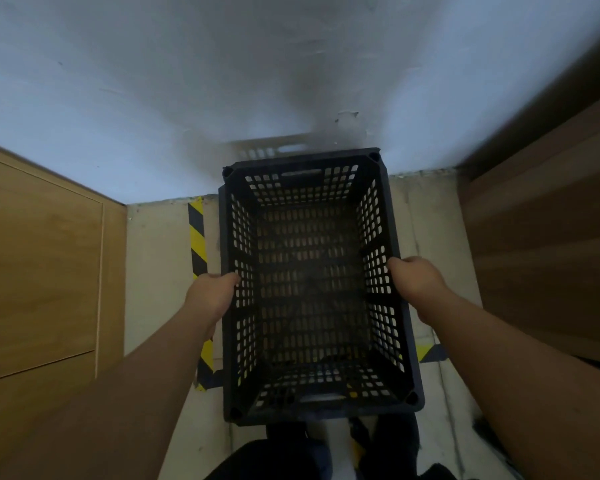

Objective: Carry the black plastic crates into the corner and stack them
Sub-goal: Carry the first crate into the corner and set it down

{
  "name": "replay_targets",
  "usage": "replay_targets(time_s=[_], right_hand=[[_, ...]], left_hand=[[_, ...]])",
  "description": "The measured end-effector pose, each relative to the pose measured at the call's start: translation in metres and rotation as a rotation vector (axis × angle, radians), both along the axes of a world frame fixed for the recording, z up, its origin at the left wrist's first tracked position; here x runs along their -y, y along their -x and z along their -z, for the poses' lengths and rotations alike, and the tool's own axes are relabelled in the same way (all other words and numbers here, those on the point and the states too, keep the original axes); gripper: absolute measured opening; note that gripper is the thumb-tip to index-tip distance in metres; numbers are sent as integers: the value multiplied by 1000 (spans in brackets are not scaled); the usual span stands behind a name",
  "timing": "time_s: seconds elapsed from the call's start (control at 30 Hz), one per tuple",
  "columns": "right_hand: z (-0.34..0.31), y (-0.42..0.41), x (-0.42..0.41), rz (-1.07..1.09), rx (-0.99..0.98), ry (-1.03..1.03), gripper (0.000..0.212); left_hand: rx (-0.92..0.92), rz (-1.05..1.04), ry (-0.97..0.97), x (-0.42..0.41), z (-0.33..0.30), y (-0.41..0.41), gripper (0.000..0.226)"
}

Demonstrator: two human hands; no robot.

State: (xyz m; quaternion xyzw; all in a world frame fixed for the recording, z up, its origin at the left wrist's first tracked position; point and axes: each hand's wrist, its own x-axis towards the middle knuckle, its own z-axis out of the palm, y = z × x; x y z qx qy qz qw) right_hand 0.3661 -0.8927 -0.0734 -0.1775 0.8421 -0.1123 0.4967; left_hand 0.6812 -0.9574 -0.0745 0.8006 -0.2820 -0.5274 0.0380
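The left hand (211, 295) and right hand (417, 283) are each gripping a long side rim of the black crate (312, 285), fingers curled over the edge. It is hanging open-side up near the white wall (222, 81), between wooden panels (39, 258), above the taped floor (160, 244). Judging by this, the carry is ending; next comes lowering it squarely, whether onto another crate beneath I cannot tell.

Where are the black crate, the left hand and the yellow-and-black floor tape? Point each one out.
black crate (312, 285): head view, on its perforated bottom.
left hand (212, 292): head view, on the back of the hand at the crate's left rim.
yellow-and-black floor tape (198, 237): head view, on a yellow stripe left of the crate.
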Motion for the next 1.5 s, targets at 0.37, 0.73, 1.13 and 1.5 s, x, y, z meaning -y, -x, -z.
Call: replay_targets(time_s=[0.37,0.73,1.13,1.5], right_hand=[[-17,-8,-5,-113,-49,10,62],[-150,-6,-46,-131,-94,130,68],[-289,8,-91,21,-144,121,65],[-345,13,-184,365,-181,110,61]], left_hand=[[61,95,72,-18,-16,10,61],[101,370,221,-57,-164,55,54],[58,652,228,-76,-287,96,61],[-16,1067,273,-92,-339,159,61]])
